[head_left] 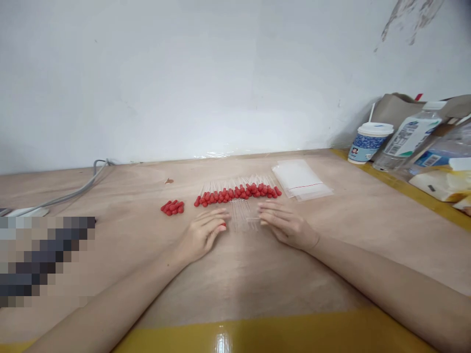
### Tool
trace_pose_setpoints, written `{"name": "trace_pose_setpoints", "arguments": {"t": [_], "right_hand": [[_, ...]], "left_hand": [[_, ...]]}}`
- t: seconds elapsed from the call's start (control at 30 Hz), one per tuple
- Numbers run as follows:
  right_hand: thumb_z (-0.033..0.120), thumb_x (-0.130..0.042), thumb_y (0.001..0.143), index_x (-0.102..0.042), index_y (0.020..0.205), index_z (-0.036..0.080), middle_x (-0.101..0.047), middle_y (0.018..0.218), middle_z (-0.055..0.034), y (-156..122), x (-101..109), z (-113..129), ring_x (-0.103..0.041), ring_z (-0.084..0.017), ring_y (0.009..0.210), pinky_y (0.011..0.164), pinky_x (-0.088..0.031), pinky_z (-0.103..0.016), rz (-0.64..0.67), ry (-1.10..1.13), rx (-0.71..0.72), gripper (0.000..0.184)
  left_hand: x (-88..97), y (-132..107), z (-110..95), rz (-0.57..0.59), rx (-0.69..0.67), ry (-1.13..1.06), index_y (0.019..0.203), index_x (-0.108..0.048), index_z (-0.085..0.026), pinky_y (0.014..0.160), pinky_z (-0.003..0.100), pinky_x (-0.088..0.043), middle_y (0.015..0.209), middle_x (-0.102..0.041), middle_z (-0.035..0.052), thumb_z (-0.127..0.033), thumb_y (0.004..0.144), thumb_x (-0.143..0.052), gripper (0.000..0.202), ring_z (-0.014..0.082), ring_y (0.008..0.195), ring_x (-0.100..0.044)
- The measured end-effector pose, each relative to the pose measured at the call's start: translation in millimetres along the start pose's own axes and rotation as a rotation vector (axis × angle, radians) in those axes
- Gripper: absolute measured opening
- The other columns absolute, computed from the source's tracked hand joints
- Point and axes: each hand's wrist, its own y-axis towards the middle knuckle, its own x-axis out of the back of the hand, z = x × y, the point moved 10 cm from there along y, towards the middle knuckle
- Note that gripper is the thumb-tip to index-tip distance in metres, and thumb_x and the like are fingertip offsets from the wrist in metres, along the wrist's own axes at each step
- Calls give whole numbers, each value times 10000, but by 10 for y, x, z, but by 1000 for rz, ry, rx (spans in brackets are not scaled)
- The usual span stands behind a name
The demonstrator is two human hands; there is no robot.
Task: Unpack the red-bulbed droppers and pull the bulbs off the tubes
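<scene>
My left hand (206, 228) is closed, with a small red rubber bulb (223, 224) pinched between thumb and fingers. Facing it, my right hand (285, 223) pinches a thin clear tube (253, 219) that points left toward the bulb; bulb and tube look apart. Several loose clear tubes (239, 213) lie side by side on the table between my hands. Just beyond them runs a row of droppers (237, 192), clear tubes with red bulbs on their near ends. A small pile of loose red bulbs (172, 208) sits left of that row.
Clear plastic bags (302, 179) lie right of the row. At the far right stand a paper cup (369, 142), a plastic bottle (410, 135) and packaging. A grey cable (79, 189) runs along the left. Yellow tape (235, 333) covers the table's near edge; a wall rises behind.
</scene>
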Motion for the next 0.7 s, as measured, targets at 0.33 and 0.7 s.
{"name": "trace_pose_setpoints", "arguments": {"t": [0.33,0.7], "right_hand": [[178,-393,847,-569,1038,139,-607,753,-67,-114,-114,-614,-556,-175,679,630,-460,-305,52,-121,-501,263],[267,-483,829,-600,799,179,-636,695,-27,-41,-222,-470,-564,-158,680,752,-374,-318,165,-122,-463,150]], "left_hand": [[523,-101,1106,-183,642,193,1016,-631,-151,750,321,-467,848,-533,71,-301,835,-408,324,198,880,-523],[712,-251,1644,173,885,35,931,-567,-176,554,261,-454,728,-618,19,-506,628,-603,449,156,616,-586]]}}
